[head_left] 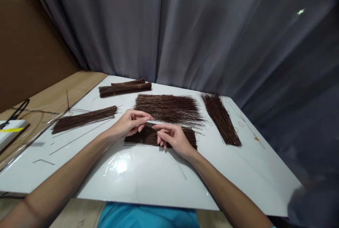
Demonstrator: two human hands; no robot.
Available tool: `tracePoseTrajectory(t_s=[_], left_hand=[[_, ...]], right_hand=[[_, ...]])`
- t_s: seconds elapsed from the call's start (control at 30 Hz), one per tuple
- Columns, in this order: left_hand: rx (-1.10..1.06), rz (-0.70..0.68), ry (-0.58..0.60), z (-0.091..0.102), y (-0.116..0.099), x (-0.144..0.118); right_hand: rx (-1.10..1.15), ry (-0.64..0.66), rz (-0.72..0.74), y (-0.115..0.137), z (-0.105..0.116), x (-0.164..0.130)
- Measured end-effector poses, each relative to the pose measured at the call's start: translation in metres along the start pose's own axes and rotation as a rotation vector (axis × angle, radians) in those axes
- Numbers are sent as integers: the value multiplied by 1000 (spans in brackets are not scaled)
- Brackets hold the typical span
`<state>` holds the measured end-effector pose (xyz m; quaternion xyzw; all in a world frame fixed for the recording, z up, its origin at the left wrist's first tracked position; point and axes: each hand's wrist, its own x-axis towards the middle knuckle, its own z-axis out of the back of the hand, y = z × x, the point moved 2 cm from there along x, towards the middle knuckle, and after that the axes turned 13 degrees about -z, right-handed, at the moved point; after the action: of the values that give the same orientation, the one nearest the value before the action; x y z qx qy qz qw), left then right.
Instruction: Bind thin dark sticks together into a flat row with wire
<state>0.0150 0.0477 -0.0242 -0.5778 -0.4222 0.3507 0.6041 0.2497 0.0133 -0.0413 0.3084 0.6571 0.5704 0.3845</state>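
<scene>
Thin dark brown sticks lie in several bunches on the white table. My left hand [134,122] is pinched, thumb against fingertips, above the gap between two of them; anything in the pinch is too fine to make out. My right hand [173,138] hovers over the near bunch of sticks [189,138], its fingers curled and its index finger stretched toward the left hand. What it holds, if anything, is hidden. Just beyond both hands, a wide loose layer of sticks [169,107] is spread flat. A single thin stick [180,169] shows below the right hand.
Tied bundles [125,89] lie at the back left, and a loose bunch [84,119] at the left among stray sticks. Another bunch [222,120] lies at the right, near pale rings [240,124]. A grey curtain [185,26] hangs behind the white table [148,182].
</scene>
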Motion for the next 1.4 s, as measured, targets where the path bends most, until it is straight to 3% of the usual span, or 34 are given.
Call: tracePoseTrajectory(t_s=[0.2, 0.33, 0.63, 1.4], left_hand=[[115, -5, 210, -8, -11, -2], [150, 2, 262, -12, -14, -4], [138, 68, 270, -11, -10, -7], [102, 86, 286, -12, -6, -6]], right_hand=[[-24, -49, 19, -2, -8, 2], [-40, -111, -47, -2, -11, 1], [4, -131, -51, -7, -11, 2], [1, -150, -50, -10, -12, 1]])
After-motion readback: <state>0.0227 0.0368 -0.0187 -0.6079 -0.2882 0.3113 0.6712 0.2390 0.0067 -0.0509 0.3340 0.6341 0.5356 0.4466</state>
